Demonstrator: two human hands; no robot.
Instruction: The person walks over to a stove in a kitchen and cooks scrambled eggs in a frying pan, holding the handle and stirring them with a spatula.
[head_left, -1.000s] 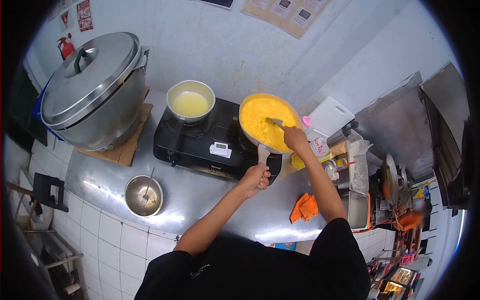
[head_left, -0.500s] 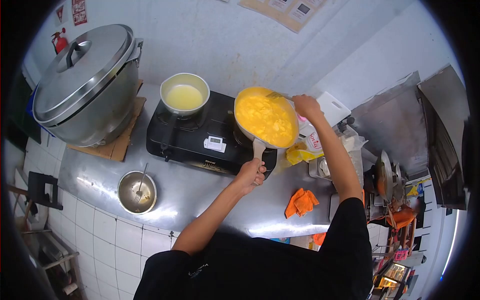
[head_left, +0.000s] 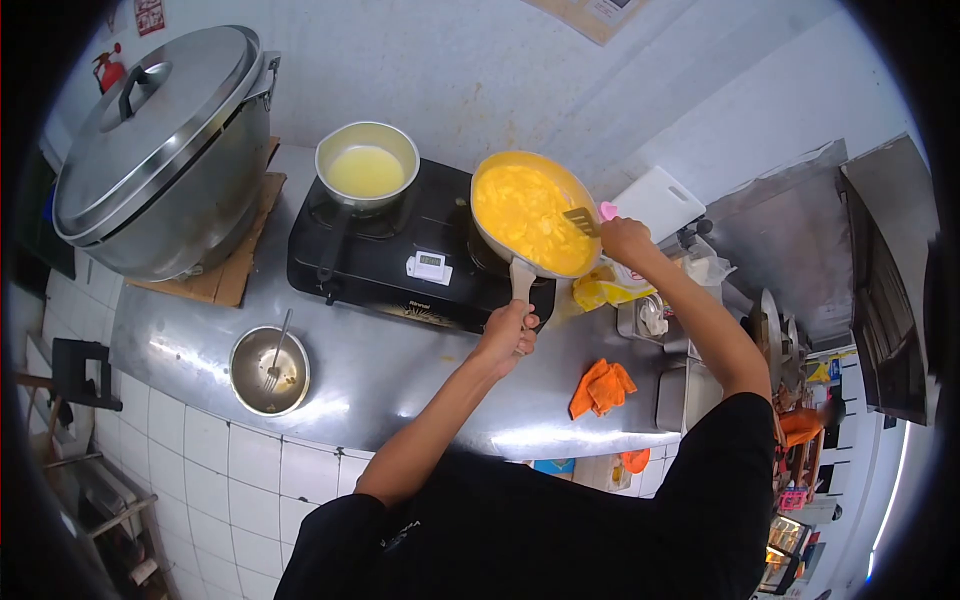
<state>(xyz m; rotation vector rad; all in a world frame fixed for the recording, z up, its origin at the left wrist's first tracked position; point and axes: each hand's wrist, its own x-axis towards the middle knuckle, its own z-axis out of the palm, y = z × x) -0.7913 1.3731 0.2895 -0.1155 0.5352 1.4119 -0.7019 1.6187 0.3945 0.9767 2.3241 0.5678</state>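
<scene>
My left hand (head_left: 508,335) is closed round the pale handle of a frying pan (head_left: 521,277), tilted over the right burner of the black gas stove (head_left: 380,285). Soft, partly runny scrambled egg (head_left: 530,212) fills the pan. My right hand (head_left: 626,241) grips a slotted spatula (head_left: 581,221), whose dark blade rests at the egg's right side. On the left burner stands a saucepan (head_left: 367,170) with pale yellow liquid inside. A small white digital timer (head_left: 429,266) sits on the stove between the burners.
A large lidded steel pot (head_left: 165,170) stands on cardboard at the left. Nearer me is a steel bowl (head_left: 270,372) with a fork in it. To the right lie an orange cloth (head_left: 602,388), a yellow bag (head_left: 610,286), metal trays (head_left: 690,395) and a white board (head_left: 655,205).
The spatula has moved from the pan's far edge down to its right side, with my right hand coming nearer me. My left hand keeps its hold on the pan handle.
</scene>
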